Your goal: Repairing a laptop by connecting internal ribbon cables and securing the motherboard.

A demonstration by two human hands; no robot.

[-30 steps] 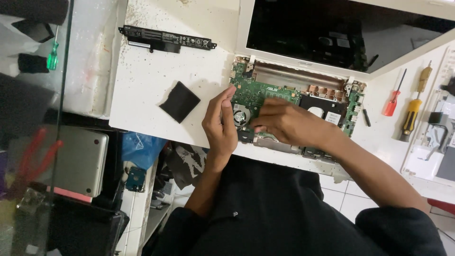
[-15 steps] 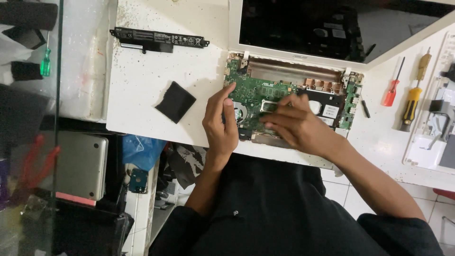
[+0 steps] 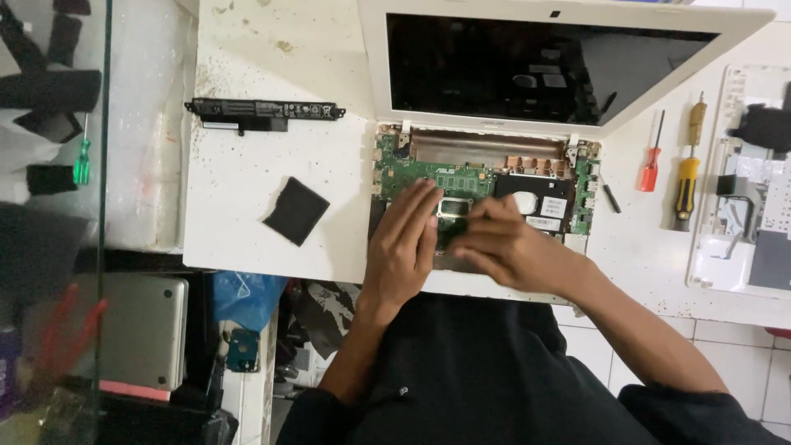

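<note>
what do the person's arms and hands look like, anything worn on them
Both hands, the left hand and the right hand, are bare: no gloves, and no rings or watch that I can make out. The forearms are uncovered too. Dark sleeves start near the elbows, pushed up or short, matching the dark top. No markings show.

The person wears a plain black top [image 3: 494,371] of soft, matte cloth, lying in loose folds below the white table [image 3: 247,189]. Its sleeves [image 3: 700,412] are short or pushed up, ending well back from the table edge, so both forearms are bare. The left hand [image 3: 404,247] and the right hand [image 3: 503,243] are bare too: no gloves, no rings, no watch or band at either wrist. A small pale speck sits on the cloth near the left sleeve.
</note>
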